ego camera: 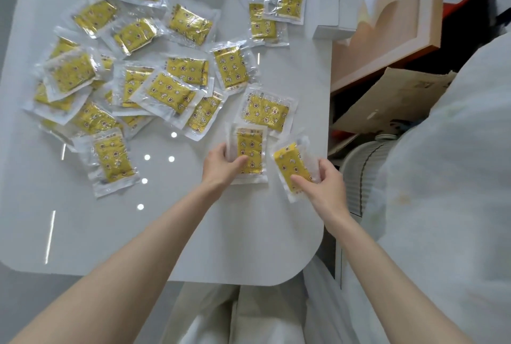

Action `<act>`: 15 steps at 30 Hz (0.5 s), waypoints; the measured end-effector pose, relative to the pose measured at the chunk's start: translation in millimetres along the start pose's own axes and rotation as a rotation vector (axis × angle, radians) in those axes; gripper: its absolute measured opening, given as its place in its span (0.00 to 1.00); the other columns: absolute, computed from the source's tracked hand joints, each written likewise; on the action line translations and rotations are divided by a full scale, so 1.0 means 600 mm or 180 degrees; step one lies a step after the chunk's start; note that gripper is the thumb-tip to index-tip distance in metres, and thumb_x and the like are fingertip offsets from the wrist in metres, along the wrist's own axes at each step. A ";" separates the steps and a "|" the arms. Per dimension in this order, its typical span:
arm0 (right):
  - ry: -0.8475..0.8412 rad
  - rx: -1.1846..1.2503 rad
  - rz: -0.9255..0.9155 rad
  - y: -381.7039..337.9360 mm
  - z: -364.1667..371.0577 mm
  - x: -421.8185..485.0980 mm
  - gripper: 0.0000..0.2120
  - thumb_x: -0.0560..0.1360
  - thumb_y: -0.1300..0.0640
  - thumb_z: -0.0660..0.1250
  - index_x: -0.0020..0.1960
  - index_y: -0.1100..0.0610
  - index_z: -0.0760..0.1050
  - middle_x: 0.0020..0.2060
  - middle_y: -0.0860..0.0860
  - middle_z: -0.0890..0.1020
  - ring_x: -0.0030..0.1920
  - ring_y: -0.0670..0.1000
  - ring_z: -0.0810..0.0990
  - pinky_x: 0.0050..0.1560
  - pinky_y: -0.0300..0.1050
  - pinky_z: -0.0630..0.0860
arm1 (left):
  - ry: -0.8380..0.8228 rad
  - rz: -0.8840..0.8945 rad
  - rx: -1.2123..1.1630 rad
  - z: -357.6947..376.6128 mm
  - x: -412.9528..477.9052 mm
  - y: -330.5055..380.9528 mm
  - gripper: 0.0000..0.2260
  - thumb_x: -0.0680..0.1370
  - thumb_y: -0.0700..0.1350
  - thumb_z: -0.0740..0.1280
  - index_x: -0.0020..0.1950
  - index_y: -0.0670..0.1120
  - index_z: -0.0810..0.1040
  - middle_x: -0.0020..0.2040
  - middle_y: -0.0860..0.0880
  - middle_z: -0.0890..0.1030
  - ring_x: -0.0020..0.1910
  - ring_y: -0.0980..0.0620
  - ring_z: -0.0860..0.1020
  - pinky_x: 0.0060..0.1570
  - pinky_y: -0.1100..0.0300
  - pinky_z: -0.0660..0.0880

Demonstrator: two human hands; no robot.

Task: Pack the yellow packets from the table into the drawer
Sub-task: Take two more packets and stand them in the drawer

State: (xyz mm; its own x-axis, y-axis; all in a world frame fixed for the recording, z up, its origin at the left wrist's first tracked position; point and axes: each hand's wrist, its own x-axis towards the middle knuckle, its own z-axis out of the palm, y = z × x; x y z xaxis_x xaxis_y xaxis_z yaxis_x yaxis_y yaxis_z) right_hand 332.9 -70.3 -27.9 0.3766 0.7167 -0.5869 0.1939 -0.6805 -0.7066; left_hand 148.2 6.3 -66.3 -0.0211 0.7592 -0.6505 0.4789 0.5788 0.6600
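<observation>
glossy white table holds crinkly yellow packets, one per hand.

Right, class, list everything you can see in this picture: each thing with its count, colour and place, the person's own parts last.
loose packets: roughly thirty, too overlapped for an exact count, yellow in clear wrap, scattered over the table
left packet: one, yellow, near the table's right edge
right packet: one, yellow, tilted, beside the left packet
table: one, white, centre of view
box: one, white, table's far right corner
cardboard: one piece, brown, right of the table
ribbed object: one, white, below the cardboard
left hand: one, fingers holding the left packet
right hand: one, fingers holding the right packet
</observation>
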 end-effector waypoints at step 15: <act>-0.0833 -0.0861 -0.0517 -0.096 0.090 0.065 0.30 0.61 0.64 0.78 0.56 0.50 0.68 0.42 0.52 0.81 0.42 0.50 0.80 0.38 0.40 0.77 | -0.1099 0.0132 0.0522 -0.050 0.014 0.026 0.12 0.81 0.39 0.56 0.51 0.39 0.78 0.43 0.47 0.76 0.41 0.52 0.72 0.33 0.70 0.69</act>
State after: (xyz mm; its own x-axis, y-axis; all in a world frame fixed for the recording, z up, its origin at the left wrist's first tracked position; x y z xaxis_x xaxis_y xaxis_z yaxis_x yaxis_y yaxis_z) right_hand 287.2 5.0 -31.3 0.0850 0.8091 -0.5816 0.4763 -0.5457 -0.6895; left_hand 129.0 30.5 -50.0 0.2847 0.6199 -0.7312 0.6078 0.4731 0.6378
